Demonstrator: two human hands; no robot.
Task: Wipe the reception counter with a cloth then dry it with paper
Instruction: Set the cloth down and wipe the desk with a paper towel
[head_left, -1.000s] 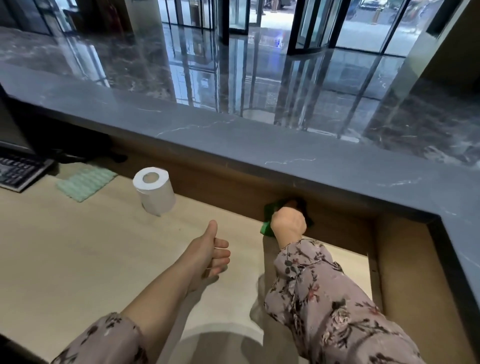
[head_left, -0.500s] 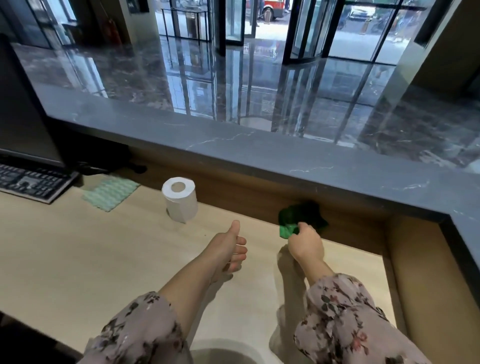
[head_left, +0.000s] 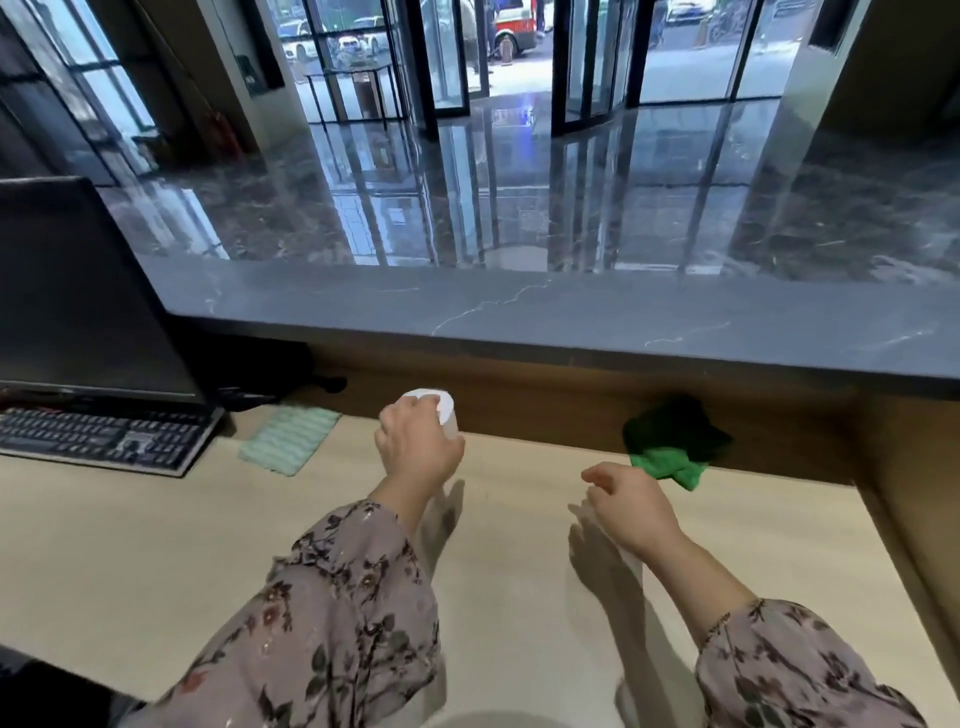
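Observation:
A dark green cloth lies crumpled on the light wooden desk, against the brown wall under the grey stone counter top. My right hand hovers just left of the cloth, empty, fingers loosely curled and apart. My left hand is closed around the white paper roll, of which only the top and right side show past my fingers.
A pale green ribbed cloth lies left of the roll. A black keyboard and dark monitor stand at the far left. The desk's brown side wall closes off the right. Floral sleeves cover both forearms.
My right hand let go of the green cloth and drew back from it. My left hand moved forward from the desk and took hold of the paper roll. The view tilted up.

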